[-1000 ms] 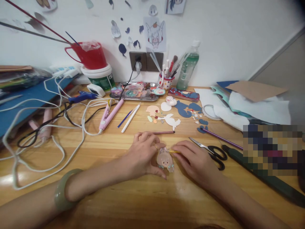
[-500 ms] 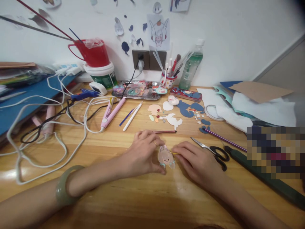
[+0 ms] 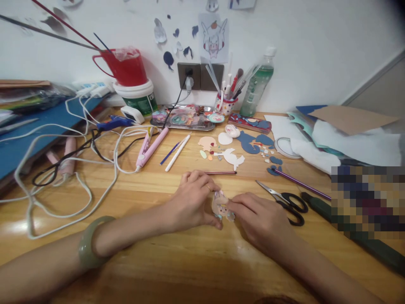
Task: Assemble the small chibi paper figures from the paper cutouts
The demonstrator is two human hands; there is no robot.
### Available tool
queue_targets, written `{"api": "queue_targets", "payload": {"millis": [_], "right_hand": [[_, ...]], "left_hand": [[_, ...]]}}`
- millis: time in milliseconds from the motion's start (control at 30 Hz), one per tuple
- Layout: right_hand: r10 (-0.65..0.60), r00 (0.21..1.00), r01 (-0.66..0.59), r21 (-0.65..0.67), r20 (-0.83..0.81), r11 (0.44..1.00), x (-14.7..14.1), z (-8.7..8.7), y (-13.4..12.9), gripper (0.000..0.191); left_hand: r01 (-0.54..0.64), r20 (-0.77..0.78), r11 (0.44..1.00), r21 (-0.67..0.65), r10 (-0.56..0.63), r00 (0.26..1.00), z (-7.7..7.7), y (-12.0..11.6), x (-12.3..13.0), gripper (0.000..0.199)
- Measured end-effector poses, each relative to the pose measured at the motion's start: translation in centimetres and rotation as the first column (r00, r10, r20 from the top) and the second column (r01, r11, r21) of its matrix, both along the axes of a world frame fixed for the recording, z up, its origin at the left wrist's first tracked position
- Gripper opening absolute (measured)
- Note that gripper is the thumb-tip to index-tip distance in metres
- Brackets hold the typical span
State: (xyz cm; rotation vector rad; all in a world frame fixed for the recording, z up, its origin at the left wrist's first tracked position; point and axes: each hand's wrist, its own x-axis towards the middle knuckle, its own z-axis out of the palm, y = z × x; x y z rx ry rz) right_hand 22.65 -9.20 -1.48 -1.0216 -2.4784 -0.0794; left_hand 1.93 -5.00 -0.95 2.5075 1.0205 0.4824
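Between my two hands is a small paper cut-out figure (image 3: 219, 207) with a pale brown head and light blue parts. My left hand (image 3: 196, 200) curves around its left side, fingertips at its upper edge and thumb at its lower edge, steadying it. Close against the right side is my right hand (image 3: 257, 213), thumb and forefinger pinched on a thin yellow stick that lies across the figure's face. Its tip is mostly hidden by the fingers. Scissors (image 3: 281, 199) with black handles lie spread just beyond my right hand. A dark red pencil (image 3: 221, 172) lies behind my left hand.
Paper cut-outs (image 3: 232, 158), blue scraps (image 3: 249, 142) and a purple pen (image 3: 302, 183) lie farther back. White cables (image 3: 90, 202) and a pink hair straightener (image 3: 153, 148) are at left. A metal tray (image 3: 182, 126), bottle (image 3: 257, 86) and pen cup (image 3: 225, 104) stand by the wall.
My right hand has moved slightly left, and its fingertips now cover part of the figure's right side. The figure's face is more hidden. The camera view has shifted a little.
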Motion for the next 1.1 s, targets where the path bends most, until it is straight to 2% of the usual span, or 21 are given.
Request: {"api": "queue_targets", "payload": {"millis": [200,367,500,700,1100], "right_hand": [[0.044,0.999,-0.044,0.023,0.008,0.999,0.14,-0.21,0.13,0.023],[0.026,1.000,-0.026,0.020,-0.006,0.999,0.05,-0.44,0.11,0.019],[0.078,0.996,-0.078,0.015,-0.030,0.997,-0.08,-0.45,-0.17,0.018],[0.039,0.999,-0.038,0.036,-0.021,0.999,-0.22,-0.39,-0.06,0.017],[0.037,0.999,-0.036,0.044,-0.008,0.998,-0.29,-0.44,0.16,0.017]], "left_hand": [[0.000,-0.006,1.000,-0.003,0.000,1.000,0.00,0.00,0.03,0.068],[0.004,-0.002,1.000,0.017,-0.004,1.000,-0.16,0.03,0.05,0.070],[0.012,0.000,1.000,0.026,-0.012,1.000,-0.29,0.09,-0.07,0.069],[0.008,0.000,0.999,0.043,-0.008,1.000,-0.44,0.08,-0.11,0.072],[0.006,-0.002,0.999,0.040,-0.006,1.000,-0.50,0.07,-0.09,0.070]]}}
